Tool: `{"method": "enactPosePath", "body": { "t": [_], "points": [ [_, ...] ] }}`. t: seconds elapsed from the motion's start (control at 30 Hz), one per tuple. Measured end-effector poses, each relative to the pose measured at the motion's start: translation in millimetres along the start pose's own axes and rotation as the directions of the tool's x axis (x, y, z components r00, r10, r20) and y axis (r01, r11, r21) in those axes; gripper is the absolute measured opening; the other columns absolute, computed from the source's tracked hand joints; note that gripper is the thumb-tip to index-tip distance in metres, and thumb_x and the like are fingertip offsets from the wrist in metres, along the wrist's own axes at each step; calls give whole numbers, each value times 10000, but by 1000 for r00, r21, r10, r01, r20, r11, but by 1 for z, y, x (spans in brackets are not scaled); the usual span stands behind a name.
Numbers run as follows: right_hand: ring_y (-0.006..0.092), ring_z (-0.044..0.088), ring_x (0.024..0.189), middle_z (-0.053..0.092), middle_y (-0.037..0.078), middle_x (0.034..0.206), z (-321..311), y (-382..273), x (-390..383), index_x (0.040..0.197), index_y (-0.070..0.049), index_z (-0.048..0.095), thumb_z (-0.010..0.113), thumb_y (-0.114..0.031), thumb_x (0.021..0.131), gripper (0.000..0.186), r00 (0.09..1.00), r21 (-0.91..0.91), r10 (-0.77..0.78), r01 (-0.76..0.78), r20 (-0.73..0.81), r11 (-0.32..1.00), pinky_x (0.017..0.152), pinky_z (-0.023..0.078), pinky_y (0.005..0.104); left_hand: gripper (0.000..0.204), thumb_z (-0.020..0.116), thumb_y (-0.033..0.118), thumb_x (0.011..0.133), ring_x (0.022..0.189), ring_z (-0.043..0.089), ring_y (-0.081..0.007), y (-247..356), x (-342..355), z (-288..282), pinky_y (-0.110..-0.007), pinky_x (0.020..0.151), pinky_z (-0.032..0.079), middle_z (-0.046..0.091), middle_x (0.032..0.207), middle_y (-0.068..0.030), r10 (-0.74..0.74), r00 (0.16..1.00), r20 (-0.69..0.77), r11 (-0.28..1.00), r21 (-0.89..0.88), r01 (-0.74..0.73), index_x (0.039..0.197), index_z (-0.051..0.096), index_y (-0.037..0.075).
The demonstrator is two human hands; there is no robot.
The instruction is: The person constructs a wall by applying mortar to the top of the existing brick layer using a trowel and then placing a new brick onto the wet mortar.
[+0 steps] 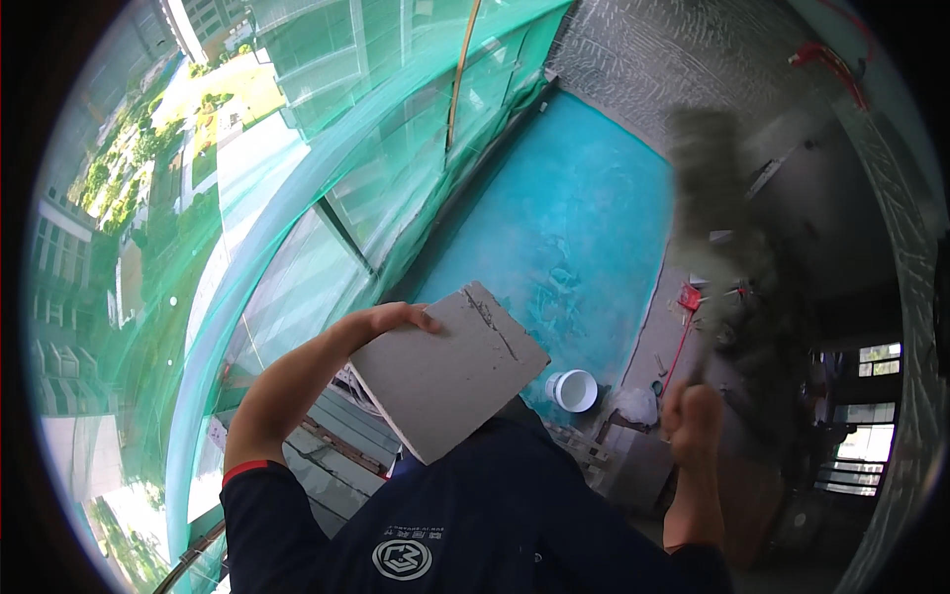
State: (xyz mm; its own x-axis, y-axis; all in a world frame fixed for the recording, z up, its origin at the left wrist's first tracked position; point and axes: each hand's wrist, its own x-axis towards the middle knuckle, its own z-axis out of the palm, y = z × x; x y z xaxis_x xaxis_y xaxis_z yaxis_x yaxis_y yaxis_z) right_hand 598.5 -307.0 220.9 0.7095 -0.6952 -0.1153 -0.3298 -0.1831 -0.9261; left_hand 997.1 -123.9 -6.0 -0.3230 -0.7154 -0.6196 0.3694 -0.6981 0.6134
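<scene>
My left hand is closed over the far left edge of a square grey tile, which I hold tilted in front of my body. Its upper face has a dark, rough groove near the far right edge. On the right, my right hand is wrapped round the handle of a raised trowel-like tool. The tool's broad grey head looks coated with mortar, but motion blur hides its exact shape. A wide gap separates it from the tile.
A white bucket stands on the blue-coated floor beyond the tile. Green mesh netting runs along the open drop at left. Combed grey mortar covers the far surface. A clear plastic bag and red items lie at right.
</scene>
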Motion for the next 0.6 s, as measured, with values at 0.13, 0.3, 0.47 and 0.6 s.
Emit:
{"method": "enactPosePath", "body": {
  "t": [0.13,0.3,0.47,0.6],
  "points": [
    [142,459,518,446,29,580,24,48,-25,740,-81,507,467,-498,946,467,923,216,-244,314,-297,925,469,326,292,773,639,342,766,1104,569,-347,18,4,8,-441,955,453,520,1298,-220,-108,992,67,989,-98,115,1431,368,53],
    [294,583,674,558,166,696,40,121,-57,874,-11,592,456,-473,953,488,902,-614,416,-262,119,744,607,430,435,656,619,346,758,1065,592,-300,10,28,-3,-405,923,477,583,1232,-183,-196,976,-96,981,-10,196,1332,515,47],
    [226,571,602,565,115,636,14,73,-49,776,-16,591,499,-487,939,507,960,-353,280,-255,21,900,539,414,393,648,601,348,775,1027,610,-294,-16,14,-18,-368,897,490,584,1220,-191,-184,982,39,931,-314,187,1323,509,14],
    [234,448,506,364,-5,520,-17,27,-39,651,-85,442,510,-458,937,475,997,264,80,-73,-15,962,504,360,409,633,585,338,802,996,628,-279,-21,19,-22,-352,893,500,604,1173,-212,-160,985,71,924,-340,175,1320,497,-16]
  ]
}}
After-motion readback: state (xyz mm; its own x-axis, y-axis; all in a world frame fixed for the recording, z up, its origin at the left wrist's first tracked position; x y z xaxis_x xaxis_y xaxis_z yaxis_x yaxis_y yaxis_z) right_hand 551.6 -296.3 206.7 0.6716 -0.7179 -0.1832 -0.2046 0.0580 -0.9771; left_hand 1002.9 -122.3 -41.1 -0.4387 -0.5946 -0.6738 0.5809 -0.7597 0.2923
